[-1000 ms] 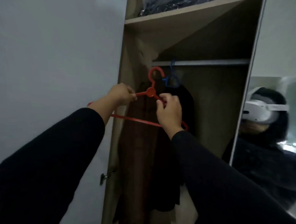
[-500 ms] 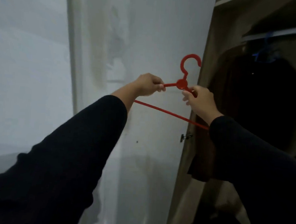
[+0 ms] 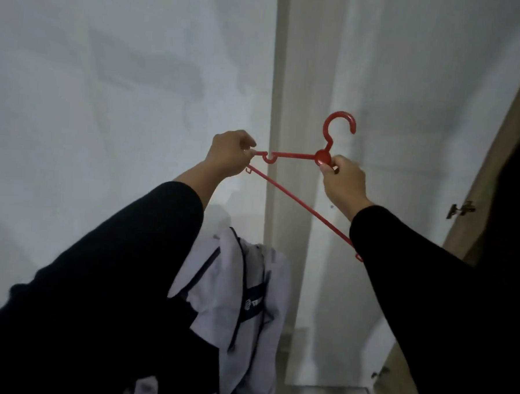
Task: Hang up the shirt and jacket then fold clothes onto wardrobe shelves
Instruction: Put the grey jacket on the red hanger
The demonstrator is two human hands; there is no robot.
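I hold an empty red plastic hanger (image 3: 297,155) up in front of a white wall, hook pointing up. My left hand (image 3: 229,156) is shut on the end of its left arm. My right hand (image 3: 342,180) pinches it just below the round hub under the hook. The lower bar runs diagonally down to the right behind my right sleeve. Below my left arm hangs a light grey jacket (image 3: 241,304) with dark piping and a dark chest patch, draped over something hidden.
The open white wardrobe door (image 3: 391,143) stands behind the hanger, a metal hinge (image 3: 461,209) on its right edge. The wardrobe's wooden side (image 3: 501,167) and dark interior fill the far right. A plain white wall (image 3: 107,98) is on the left.
I have turned left, away from the wardrobe interior. The hanger came off the rail and moved out with both hands. The grey jacket has come into view below.
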